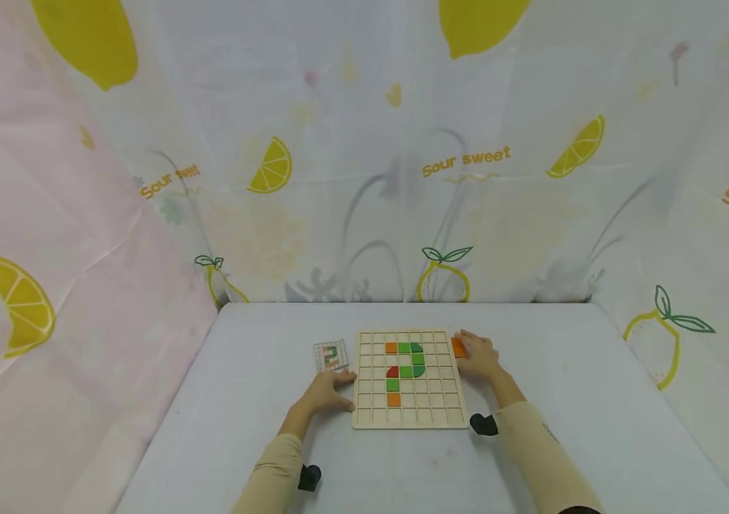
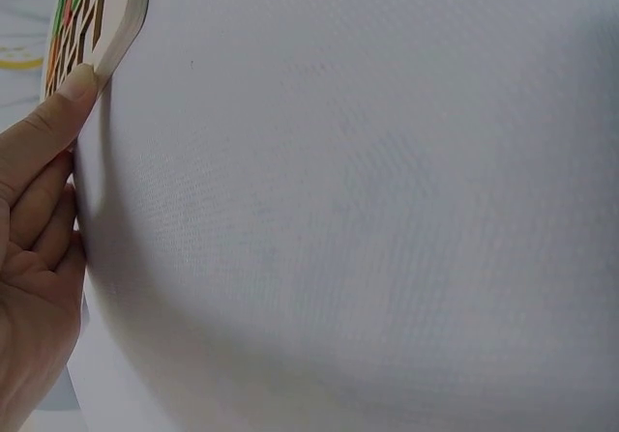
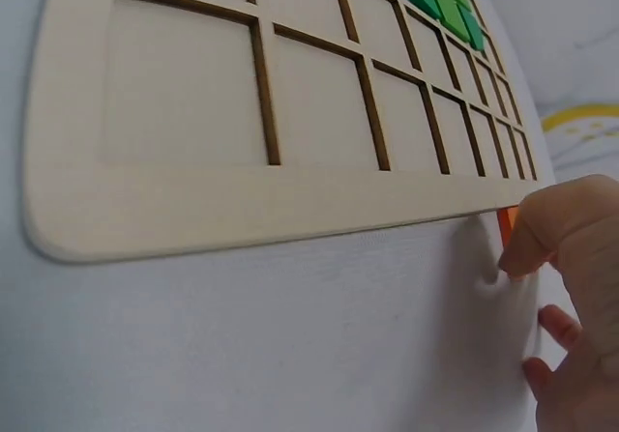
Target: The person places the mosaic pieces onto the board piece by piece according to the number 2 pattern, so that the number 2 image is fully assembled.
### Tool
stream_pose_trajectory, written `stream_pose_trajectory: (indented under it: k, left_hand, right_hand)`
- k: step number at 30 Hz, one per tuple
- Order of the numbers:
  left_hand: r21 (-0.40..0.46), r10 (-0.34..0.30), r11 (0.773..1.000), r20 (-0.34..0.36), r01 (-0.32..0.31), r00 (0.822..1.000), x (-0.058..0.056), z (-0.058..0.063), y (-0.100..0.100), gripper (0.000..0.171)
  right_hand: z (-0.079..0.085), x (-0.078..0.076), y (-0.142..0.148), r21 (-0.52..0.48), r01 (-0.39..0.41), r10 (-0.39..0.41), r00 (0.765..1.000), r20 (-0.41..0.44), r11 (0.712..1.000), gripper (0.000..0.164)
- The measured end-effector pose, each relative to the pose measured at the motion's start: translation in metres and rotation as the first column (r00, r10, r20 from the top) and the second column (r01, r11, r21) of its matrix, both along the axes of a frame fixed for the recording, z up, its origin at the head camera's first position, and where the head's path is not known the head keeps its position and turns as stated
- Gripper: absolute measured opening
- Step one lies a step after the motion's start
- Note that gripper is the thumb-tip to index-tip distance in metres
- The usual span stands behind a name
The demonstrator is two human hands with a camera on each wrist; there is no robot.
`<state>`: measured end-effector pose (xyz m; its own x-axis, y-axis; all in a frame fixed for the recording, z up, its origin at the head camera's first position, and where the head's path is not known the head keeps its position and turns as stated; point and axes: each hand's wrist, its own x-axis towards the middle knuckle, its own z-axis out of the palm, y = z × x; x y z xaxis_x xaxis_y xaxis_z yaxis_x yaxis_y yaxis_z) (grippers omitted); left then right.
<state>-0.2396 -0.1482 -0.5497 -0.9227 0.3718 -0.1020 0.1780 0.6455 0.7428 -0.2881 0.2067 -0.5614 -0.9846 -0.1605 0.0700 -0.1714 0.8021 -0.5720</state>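
A square wooden grid board (image 1: 373,417) lies on the table, with orange, green and red tiles forming a hooked figure in its cells. My left hand (image 1: 324,395) rests at the board's left edge, thumb and forefinger spread apart along it. In the left wrist view the thumb (image 2: 77,84) touches the board's rim near a corner. Beside the board's upper right edge, my right hand (image 1: 480,357) holds an orange tile (image 1: 459,348) between thumb and finger. The right wrist view shows part of that orange tile (image 3: 510,221); the hand hides the rest.
A small pattern card (image 1: 330,355) with a grid and a similar coloured figure lies left of the board, just beyond the left hand. The white table (image 1: 242,357) meets a lemon-printed cloth (image 1: 364,214) at its back and sides.
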Motion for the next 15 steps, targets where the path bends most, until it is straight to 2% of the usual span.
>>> stream_pose_trajectory:
  k: [3, 7, 15]
  left_hand:
    - [0.006, 0.006, 1.0, 0.009, -0.006, 1.0, 0.0, 0.0, 0.0, 0.067]
    - [0.009, 0.015, 1.0, 0.015, -0.015, 1.0, 0.0, 0.0, -0.001, 0.067]
    - [0.038, 0.014, 0.999, 0.016, -0.015, 1.0, 0.001, 0.001, -0.001, 0.066]
  right_hand:
    - [-0.001, -0.004, 0.001, 0.036, -0.053, 0.053, 0.998, 0.018, 0.998, 0.055]
    - [0.0, -0.002, 0.0, 0.057, -0.08, 0.081, 0.996, -0.021, 0.995, 0.05]
    - [-0.003, 0.021, 0.006, 0.073, 0.0, 0.009, 0.992, -0.124, 0.997, 0.04]
